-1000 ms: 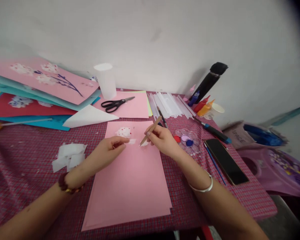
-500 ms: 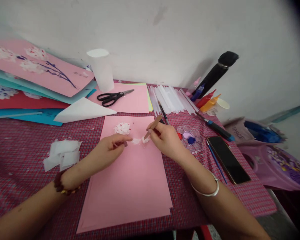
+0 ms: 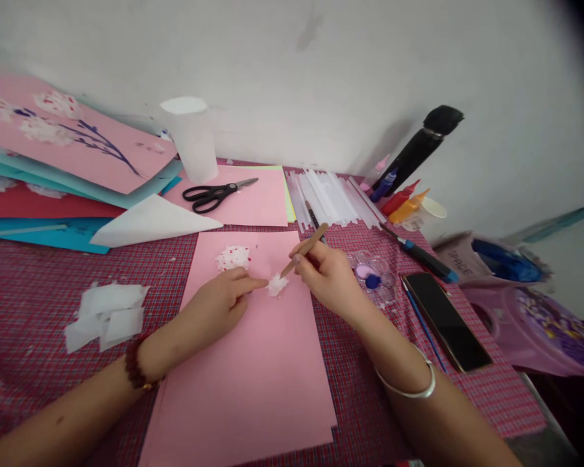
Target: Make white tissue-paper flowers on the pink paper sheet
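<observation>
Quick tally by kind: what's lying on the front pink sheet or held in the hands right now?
Tissue wads: 2, the speckled wad and the plain wad at the left hand
Wooden stick: 1, in the right hand
Total: 3, on or over the pink sheet

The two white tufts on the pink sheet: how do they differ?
The far tuft is red-speckled and larger; the near tuft is plain white, smaller. The far tuft lies untouched; the left hand and the right hand's stick touch the near tuft. Both lie on the pink sheet.
</observation>
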Motion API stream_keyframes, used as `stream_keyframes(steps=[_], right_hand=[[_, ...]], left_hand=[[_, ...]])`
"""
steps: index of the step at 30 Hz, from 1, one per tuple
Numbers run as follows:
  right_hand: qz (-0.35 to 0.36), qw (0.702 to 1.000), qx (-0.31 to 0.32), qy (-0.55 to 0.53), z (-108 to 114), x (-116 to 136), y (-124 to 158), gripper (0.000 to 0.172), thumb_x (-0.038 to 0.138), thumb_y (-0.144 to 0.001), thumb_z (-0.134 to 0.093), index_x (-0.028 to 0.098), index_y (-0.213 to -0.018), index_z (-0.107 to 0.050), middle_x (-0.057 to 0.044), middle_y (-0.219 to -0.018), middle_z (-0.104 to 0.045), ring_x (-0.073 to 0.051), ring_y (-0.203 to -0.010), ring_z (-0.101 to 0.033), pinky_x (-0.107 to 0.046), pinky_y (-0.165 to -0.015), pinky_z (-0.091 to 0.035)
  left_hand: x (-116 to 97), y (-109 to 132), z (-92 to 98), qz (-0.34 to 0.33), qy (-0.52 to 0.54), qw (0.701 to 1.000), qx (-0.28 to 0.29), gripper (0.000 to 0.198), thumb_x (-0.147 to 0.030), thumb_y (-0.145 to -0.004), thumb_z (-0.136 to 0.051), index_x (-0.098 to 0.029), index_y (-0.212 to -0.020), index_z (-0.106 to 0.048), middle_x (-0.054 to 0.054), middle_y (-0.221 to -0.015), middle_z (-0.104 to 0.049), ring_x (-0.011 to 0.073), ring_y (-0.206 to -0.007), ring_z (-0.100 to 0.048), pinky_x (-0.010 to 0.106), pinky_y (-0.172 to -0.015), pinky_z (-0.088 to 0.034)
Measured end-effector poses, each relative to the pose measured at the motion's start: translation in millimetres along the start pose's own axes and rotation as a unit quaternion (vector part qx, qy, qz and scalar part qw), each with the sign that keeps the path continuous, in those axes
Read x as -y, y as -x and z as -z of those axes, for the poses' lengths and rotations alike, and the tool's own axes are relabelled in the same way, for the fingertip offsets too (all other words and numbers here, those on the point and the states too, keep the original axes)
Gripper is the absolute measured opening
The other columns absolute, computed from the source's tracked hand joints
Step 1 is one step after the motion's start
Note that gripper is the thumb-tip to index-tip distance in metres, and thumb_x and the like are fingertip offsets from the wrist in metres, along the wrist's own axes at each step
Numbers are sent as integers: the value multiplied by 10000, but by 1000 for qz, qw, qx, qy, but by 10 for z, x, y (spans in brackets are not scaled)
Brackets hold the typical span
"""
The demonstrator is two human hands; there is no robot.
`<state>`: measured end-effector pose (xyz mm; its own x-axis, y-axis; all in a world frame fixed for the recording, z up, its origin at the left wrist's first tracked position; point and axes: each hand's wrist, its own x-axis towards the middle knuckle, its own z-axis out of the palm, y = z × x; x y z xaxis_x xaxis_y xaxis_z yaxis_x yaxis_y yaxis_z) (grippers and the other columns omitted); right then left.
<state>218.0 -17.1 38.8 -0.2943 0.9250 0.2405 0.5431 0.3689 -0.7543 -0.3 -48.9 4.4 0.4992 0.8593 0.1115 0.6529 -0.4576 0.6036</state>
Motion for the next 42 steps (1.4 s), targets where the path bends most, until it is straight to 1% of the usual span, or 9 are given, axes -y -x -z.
stream_keyframes(steps=[3, 5, 10, 18, 28, 32, 37, 39, 42], right_hand=[[2, 1000, -7, -28, -4, 36, 25, 105, 210, -879, -461, 180, -880, -561, 12, -670, -565, -107, -561, -519, -235, -537, -369], [14, 1000, 6, -27, -20, 59, 39, 112, 210, -882, -458, 179, -874, -565, 13, -672, -562, -102, -553, -509, -233, -532, -365], [43, 998, 26, 32, -85, 82, 31, 93, 175, -853, -484, 173, -828, -573, 22, -634, -550, -97, -531, -486, -231, -521, -337], [38, 994, 58, 87, -109, 107, -7, 108, 194, -862, -470, 174, -846, -575, 16, -632, -553, -112, -536, -495, -237, -527, -338], [44, 989, 67, 125, -96, 113, -24, 119, 181, -856, -444, 175, -812, -554, 1, -654, -555, -123, -553, -506, -241, -537, -343], [48, 989, 65, 126, -101, 116, -25, 113, 179, -854, -449, 173, -807, -552, 3, -648, -549, -124, -554, -505, -241, -537, -339], [37, 992, 63, 105, -93, 110, -22, 109, 177, -855, -455, 176, -806, -552, 9, -632, -543, -124, -557, -504, -242, -539, -344], [15, 996, 46, 76, -88, 81, -21, 103, 186, -855, -461, 181, -810, -553, 13, -625, -544, -123, -550, -502, -243, -533, -351], [-34, 999, -6, 12, -89, 19, -25, 99, 217, -858, -461, 185, -835, -552, 19, -615, -545, -121, -522, -502, -247, -509, -361]], left_hand=[[-2, -15, -21, -2, -6, 1000, -2, 472, -36, -824, -382, -244, -1168, -628, 47, -941, -587, 179, -883, -579, 323, -787, -474], [3, -21, -34, -7, -6, 1000, -5, 481, -29, -813, -391, -247, -1173, -624, 43, -924, -579, 178, -877, -577, 322, -786, -472], [21, -28, -52, -12, -4, 1000, -1, 534, -5, -774, -400, -268, -1187, -614, 36, -907, -568, 175, -859, -566, 324, -779, -472], [16, -37, -49, -11, -16, 1000, 5, 506, -22, -774, -405, -249, -1168, -626, 46, -918, -587, 192, -891, -570, 349, -816, -479], [11, -66, -28, 33, 26, 999, -18, 461, -32, -757, -405, -194, -1121, -638, 51, -981, -654, 188, -911, -610, 330, -823, -482], [39, -56, -38, 26, 26, 999, -21, 456, -36, -766, -408, -187, -1139, -622, 49, -984, -648, 178, -907, -606, 315, -812, -478], [4, -10, -45, -27, -29, 999, -14, 440, -49, -813, -401, -206, -1171, -604, 56, -931, -596, 190, -890, -571, 330, -793, -470], [-21, 10, -50, -44, -57, 997, 2, 445, -53, -816, -410, -223, -1183, -595, 58, -919, -574, 205, -892, -552, 345, -784, -467], [-42, 20, -62, -50, -68, 996, 9, 467, -44, -810, -411, -236, -1198, -586, 53, -894, -550, 207, -873, -533, 346, -772, -465]])
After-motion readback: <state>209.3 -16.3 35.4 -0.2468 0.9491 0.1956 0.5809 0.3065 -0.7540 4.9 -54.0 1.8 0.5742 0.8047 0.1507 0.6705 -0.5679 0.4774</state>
